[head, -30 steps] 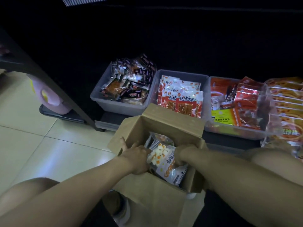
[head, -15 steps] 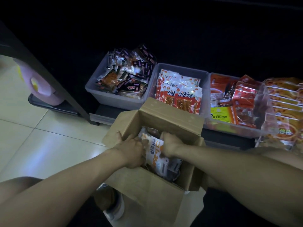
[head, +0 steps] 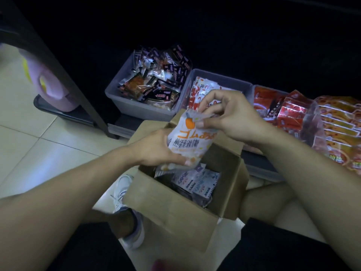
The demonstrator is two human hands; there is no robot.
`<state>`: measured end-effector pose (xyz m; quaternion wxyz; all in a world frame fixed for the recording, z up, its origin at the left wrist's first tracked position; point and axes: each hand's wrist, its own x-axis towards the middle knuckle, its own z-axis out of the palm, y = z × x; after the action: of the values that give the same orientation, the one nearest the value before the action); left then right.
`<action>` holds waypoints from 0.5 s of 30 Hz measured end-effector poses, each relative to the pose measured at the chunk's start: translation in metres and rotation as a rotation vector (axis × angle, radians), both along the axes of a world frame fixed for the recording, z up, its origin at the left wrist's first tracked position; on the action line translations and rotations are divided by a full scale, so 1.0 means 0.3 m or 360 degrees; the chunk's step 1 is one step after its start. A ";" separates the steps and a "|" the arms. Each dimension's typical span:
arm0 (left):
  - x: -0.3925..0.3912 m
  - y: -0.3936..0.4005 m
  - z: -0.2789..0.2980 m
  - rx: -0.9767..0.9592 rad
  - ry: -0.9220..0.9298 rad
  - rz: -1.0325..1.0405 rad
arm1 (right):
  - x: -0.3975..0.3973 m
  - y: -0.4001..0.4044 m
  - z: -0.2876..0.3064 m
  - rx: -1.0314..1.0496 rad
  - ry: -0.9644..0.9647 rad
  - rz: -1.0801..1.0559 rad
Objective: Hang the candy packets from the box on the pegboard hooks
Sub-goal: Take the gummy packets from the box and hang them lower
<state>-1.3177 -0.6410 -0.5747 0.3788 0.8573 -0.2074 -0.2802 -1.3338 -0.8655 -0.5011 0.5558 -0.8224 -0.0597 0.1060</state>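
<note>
A white candy packet (head: 190, 140) with orange print is held upright just above the open cardboard box (head: 175, 216). My left hand (head: 156, 150) grips its lower part, thumb across the bottom edge. My right hand (head: 224, 114) pinches its top edge between thumb and fingers. More pale packets (head: 197, 182) lie inside the box. No pegboard or hooks are visible; the area above the bins is dark.
Three grey bins stand behind the box: dark snack packets (head: 156, 83), red-and-white packets (head: 199, 89), red packets (head: 283, 108). Orange bagged goods (head: 340, 132) lie at the right. A dark shelf post (head: 64, 75) slants at the left. My shoe (head: 127, 208) rests beside the box.
Both hands have come up out of the box with one white packet. The right hand moved from the box's inside to the packet's top edge.
</note>
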 end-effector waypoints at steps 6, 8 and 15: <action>0.018 0.018 0.033 0.0062 -0.0346 0.0334 | 0.023 0.027 -0.062 0.0054 -0.0407 -0.0414; 0.027 0.033 0.044 0.0155 -0.0465 0.0487 | 0.025 0.041 -0.071 -0.0190 -0.0696 -0.0509; 0.041 0.053 0.051 0.0234 -0.0342 0.0858 | -0.026 0.142 -0.305 -0.1376 0.0119 0.0447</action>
<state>-1.3053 -0.6250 -0.5593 0.3522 0.9314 0.0097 -0.0914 -1.3417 -0.8229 -0.5926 0.1434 -0.9584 -0.1008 0.2252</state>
